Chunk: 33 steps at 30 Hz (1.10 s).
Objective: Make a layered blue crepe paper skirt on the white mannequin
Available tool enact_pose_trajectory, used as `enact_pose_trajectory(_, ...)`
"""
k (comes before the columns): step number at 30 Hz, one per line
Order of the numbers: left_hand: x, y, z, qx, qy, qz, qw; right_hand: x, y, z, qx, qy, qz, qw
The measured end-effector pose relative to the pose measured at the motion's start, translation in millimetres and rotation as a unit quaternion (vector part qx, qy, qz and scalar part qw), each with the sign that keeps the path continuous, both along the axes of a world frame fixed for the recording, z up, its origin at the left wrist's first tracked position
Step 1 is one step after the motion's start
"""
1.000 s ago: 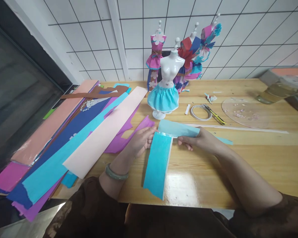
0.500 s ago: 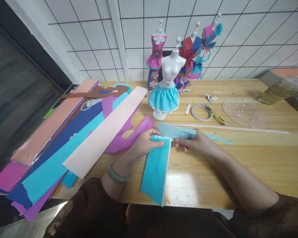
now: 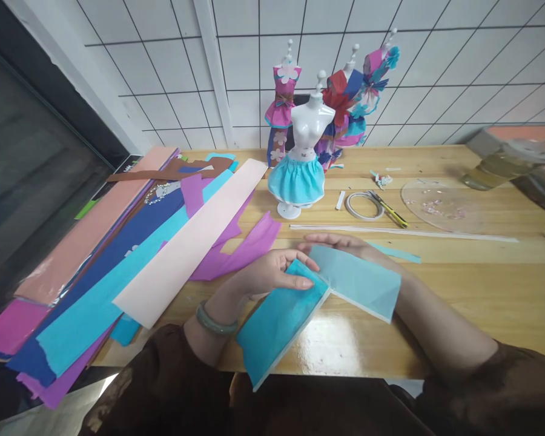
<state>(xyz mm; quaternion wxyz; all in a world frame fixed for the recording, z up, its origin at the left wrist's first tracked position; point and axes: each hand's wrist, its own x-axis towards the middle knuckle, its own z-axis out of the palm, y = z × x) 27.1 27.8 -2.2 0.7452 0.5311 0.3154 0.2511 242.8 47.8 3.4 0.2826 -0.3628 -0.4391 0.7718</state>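
Observation:
A blue paper strip with a white edge hangs toward the table's front edge, pinched between the thumb and fingers of my left hand. It meets a paler blue piece at a corner, and that piece slants down to the right. My right hand lies behind the pale piece, its fingers stretched out to the left near my left fingertips; the paper covers part of it. A white mannequin in a light blue gathered skirt stands beyond my hands.
Colored paper strips are piled at the left. Behind the mannequin are several dressed forms. To the right lie a wire coil, a yellow-handled tool, a clear plate and a tipped-looking glass. A long white strip crosses the table.
The blue strip has swung its lower end to the left. The pale piece has come forward and down in front of my right hand, whose fingers have moved left and straightened.

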Motion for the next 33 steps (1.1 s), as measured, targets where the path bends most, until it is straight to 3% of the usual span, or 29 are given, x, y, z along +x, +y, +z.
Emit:
enact_pose_trajectory(3, 0.0, 0.7, -1.4, 0.014, -0.024, 0.022, 0.999, -4.6, -0.8, -11.2, 0.0, 0.004, 0.03, 1.0)
enact_pose_trajectory(8, 0.7, 2.6, -7.4, -0.016, -0.047, 0.044, 0.998, -2.0, 8.9, -25.5, 0.017, -0.042, 0.002, 0.999)
enact_pose_trajectory(11, 0.5, 2.6, -7.2, -0.032, -0.034, 0.055, 0.997, -2.0, 8.4, -20.1, 0.06, -0.058, -0.022, 0.996)
enact_pose_trajectory(17, -4.4, 4.6, -3.5, -0.039, -0.028, 0.066, 0.997, 8.0, 4.1, -5.9, 0.196, -0.198, 0.033, 0.96)
enact_pose_trajectory(23, -7.4, 7.0, -0.1, 0.009, 0.019, 0.108, 0.994, 13.2, 4.1, -0.7, 0.204, -0.248, 0.0, 0.947)
enact_pose_trajectory(29, -9.8, 7.2, 2.1, 0.041, 0.048, 0.117, 0.991, 11.1, 3.8, 11.2, 0.223, -0.238, 0.029, 0.945)
enact_pose_trajectory(33, -11.3, 8.3, -0.9, 0.043, 0.047, 0.118, 0.991, 16.3, 7.8, 8.2, 0.217, -0.232, 0.066, 0.946)
